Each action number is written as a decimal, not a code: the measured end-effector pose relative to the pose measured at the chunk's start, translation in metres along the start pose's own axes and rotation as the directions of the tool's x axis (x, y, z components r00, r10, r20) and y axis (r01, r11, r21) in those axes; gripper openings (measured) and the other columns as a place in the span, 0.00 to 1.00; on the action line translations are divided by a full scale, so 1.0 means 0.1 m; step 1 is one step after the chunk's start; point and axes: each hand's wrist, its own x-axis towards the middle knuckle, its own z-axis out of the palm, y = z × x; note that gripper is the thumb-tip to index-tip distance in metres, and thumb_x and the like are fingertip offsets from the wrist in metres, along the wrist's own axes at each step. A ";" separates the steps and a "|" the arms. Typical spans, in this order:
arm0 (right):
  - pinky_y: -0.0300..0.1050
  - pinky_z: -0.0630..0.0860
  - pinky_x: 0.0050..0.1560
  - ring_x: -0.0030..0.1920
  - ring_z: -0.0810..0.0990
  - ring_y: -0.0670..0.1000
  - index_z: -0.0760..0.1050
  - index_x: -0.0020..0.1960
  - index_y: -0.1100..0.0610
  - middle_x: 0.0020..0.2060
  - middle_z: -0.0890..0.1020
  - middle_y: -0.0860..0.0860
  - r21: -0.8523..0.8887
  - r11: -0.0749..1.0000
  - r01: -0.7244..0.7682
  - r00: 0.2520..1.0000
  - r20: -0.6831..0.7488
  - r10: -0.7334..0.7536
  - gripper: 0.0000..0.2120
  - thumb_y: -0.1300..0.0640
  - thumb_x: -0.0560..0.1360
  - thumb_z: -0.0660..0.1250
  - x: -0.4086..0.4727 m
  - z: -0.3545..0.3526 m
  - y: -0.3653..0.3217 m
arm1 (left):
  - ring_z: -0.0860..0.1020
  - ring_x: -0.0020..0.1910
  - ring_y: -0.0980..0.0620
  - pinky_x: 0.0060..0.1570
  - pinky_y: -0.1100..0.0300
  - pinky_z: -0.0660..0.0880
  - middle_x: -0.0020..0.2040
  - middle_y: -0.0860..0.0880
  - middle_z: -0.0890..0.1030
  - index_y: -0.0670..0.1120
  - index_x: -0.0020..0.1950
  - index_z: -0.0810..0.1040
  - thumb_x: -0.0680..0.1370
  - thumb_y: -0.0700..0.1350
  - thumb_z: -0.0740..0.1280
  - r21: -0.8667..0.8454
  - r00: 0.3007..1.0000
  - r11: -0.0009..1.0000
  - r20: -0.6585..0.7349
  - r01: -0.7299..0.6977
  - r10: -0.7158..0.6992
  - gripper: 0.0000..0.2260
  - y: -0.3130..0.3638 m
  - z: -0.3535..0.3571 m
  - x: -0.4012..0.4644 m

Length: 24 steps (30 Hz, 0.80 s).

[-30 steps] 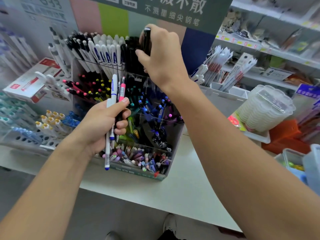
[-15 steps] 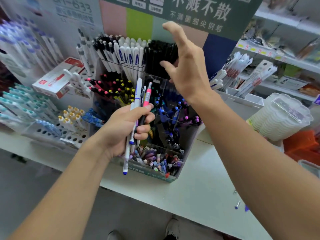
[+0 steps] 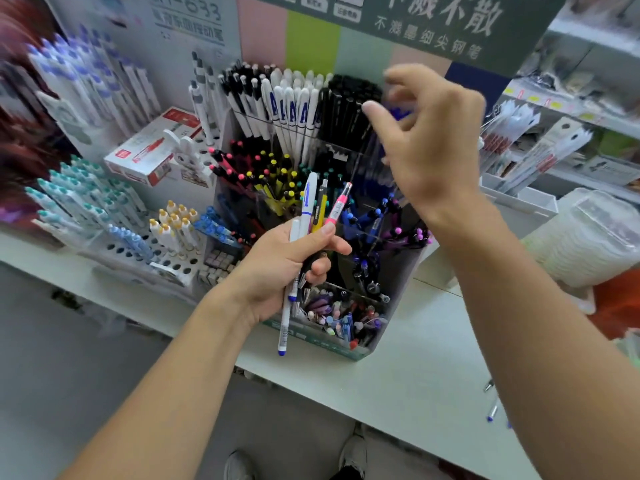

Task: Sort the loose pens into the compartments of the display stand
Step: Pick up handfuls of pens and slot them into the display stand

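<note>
Slim plastic pens (image 3: pixel 313 216) bunched in left hand (image 3: pixel 280 268), clear ribbed stand (image 3: pixel 391 306) behind

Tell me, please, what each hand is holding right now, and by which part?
The left hand grips a bunch of pens around their middles, tips down. The right hand holds nothing, its fingers spread.

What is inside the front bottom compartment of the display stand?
The display stand holds mixed pastel, purple and dark pens there. The left hand covers that compartment's left part.
</note>
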 end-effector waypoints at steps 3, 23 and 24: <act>0.43 0.78 0.33 0.29 0.79 0.46 0.85 0.43 0.56 0.31 0.83 0.48 0.069 0.974 -0.214 0.940 0.287 0.187 0.14 0.44 0.75 0.73 -0.34 -0.13 -0.10 | 0.69 0.27 0.56 0.27 0.66 0.66 0.41 0.45 0.83 0.43 0.55 0.72 0.80 0.45 0.66 -0.036 1.000 0.999 0.012 -0.021 0.021 0.08 -0.02 0.02 -0.05; 0.47 0.81 0.51 0.44 0.83 0.49 0.82 0.50 0.56 0.41 0.82 0.49 0.214 0.959 -0.184 0.909 0.408 0.083 0.07 0.64 0.74 0.73 0.06 1.34 -0.68 | 0.66 0.24 0.58 0.20 0.69 0.63 0.35 0.49 0.76 0.41 0.58 0.79 0.83 0.45 0.63 -0.148 0.981 0.989 -0.195 -0.024 -0.006 0.10 -0.05 -0.66 -0.43; 0.48 0.80 0.52 0.45 0.82 0.50 0.82 0.48 0.56 0.41 0.82 0.49 0.160 0.975 -0.154 0.899 0.432 0.071 0.06 0.63 0.72 0.75 0.05 1.39 -0.69 | 0.65 0.24 0.58 0.21 0.69 0.62 0.36 0.48 0.76 0.41 0.55 0.77 0.83 0.43 0.62 -0.134 0.983 0.991 -0.183 -0.024 -0.001 0.07 -0.05 -0.67 -0.45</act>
